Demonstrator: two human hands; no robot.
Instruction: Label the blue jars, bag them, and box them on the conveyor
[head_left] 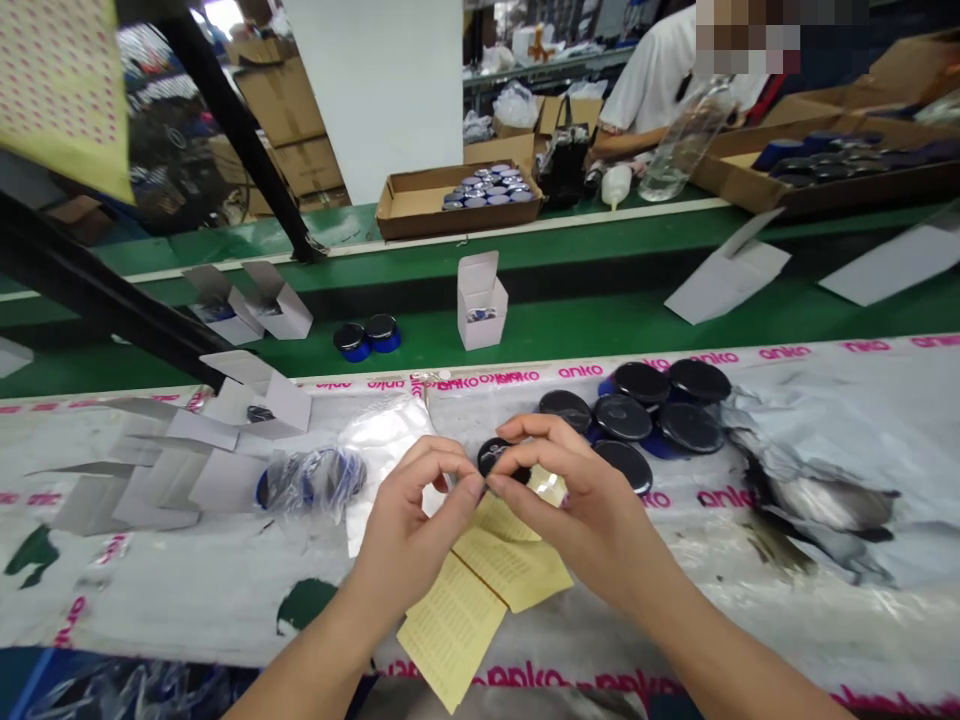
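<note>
Entry one: we list the pink lowercase wordmark "anko", printed again and again along the far edge of the white plastic sheet. The same word recurs in larger letters along the sheet's near edge, and once more on its right half, just below the dark round lids. Entry two: we list the yellow leaflets, which carry columns of fine dark print, too small for us to read.

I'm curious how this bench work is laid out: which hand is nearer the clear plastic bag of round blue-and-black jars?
The left hand is nearer, just to the right of the clear plastic bag. The right hand is farther right, beyond the left hand.
</note>
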